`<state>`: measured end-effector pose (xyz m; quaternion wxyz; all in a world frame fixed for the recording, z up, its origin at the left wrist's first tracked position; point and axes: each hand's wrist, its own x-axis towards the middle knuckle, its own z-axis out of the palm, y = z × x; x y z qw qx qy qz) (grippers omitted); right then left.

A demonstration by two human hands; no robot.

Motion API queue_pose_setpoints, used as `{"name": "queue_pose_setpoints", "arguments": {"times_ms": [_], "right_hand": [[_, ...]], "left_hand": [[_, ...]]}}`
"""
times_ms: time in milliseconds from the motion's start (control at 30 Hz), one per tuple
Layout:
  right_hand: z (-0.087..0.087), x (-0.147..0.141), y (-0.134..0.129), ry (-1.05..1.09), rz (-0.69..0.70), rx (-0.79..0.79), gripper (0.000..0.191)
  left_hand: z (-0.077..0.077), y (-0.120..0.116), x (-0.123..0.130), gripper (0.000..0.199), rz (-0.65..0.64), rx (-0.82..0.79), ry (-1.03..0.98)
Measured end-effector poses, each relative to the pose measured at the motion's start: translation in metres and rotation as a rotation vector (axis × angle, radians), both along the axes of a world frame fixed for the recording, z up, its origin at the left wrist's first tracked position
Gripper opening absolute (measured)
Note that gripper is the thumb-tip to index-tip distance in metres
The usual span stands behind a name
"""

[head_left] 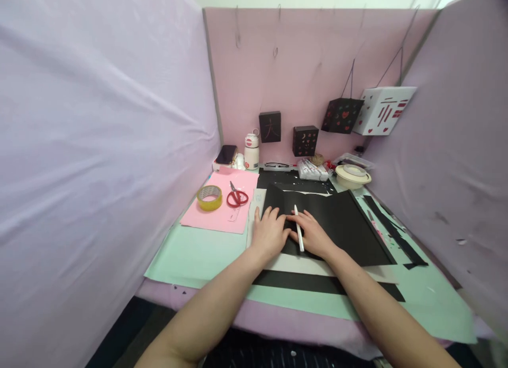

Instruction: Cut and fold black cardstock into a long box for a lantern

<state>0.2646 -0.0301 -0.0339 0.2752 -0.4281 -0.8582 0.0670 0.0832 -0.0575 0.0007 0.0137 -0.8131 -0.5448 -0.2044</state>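
Note:
A black sheet of paper (pixel 337 220) with a raised fold near its left side lies in front of me. Flat on its left part rests my left hand (pixel 270 230), fingers stretched out and spread. Close beside it, my right hand (pixel 311 233) holds a slim white pen (pixel 299 235) between its fingers while touching the same sheet. The pen lies slantwise across the hand, its narrow end pointing away from me. Under the black sheet, the edges of a white board (pixel 305 265) show. What lies beneath my palms is hidden.
Left: yellow tape (pixel 209 198) and red-handled scissors (pixel 237 197) on pink paper (pixel 214 224). Back: a bottle (pixel 251 153), white tubes (pixel 313 170) and a bowl (pixel 352 177). Right: black strips (pixel 397 238). Black boxes (pixel 270 127) and a white one (pixel 383 111) hang behind.

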Motion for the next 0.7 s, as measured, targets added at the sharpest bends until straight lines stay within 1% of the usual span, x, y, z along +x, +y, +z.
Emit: {"name": "queue_pose_setpoints", "arguments": {"times_ms": [133, 233, 333, 400, 467, 567, 700], "right_hand": [[0.003, -0.001, -0.002, 0.004, 0.032, -0.030, 0.038], [0.002, 0.001, -0.002, 0.026, 0.035, -0.057, 0.037], [0.000, 0.002, -0.001, 0.044, 0.041, -0.082, 0.037], [0.000, 0.002, -0.001, 0.047, 0.043, -0.093, 0.037], [0.000, 0.001, -0.002, 0.049, 0.039, -0.100, 0.036], [0.002, 0.001, -0.003, 0.049, 0.033, -0.094, 0.036], [0.005, 0.001, -0.005, 0.056, 0.038, -0.078, 0.034]], "left_hand": [[0.008, 0.008, -0.010, 0.033, 0.082, 0.037, -0.082], [0.017, 0.021, -0.033, 0.036, 0.188, 0.035, -0.164], [0.021, 0.037, -0.066, 0.036, 0.316, -0.085, -0.154], [0.019, 0.046, -0.086, 0.031, 0.369, -0.150, -0.134], [0.015, 0.052, -0.100, 0.029, 0.427, -0.196, -0.111], [0.009, 0.056, -0.105, 0.030, 0.511, -0.249, -0.082], [0.010, 0.057, -0.099, 0.035, 0.557, -0.293, -0.088]]}}
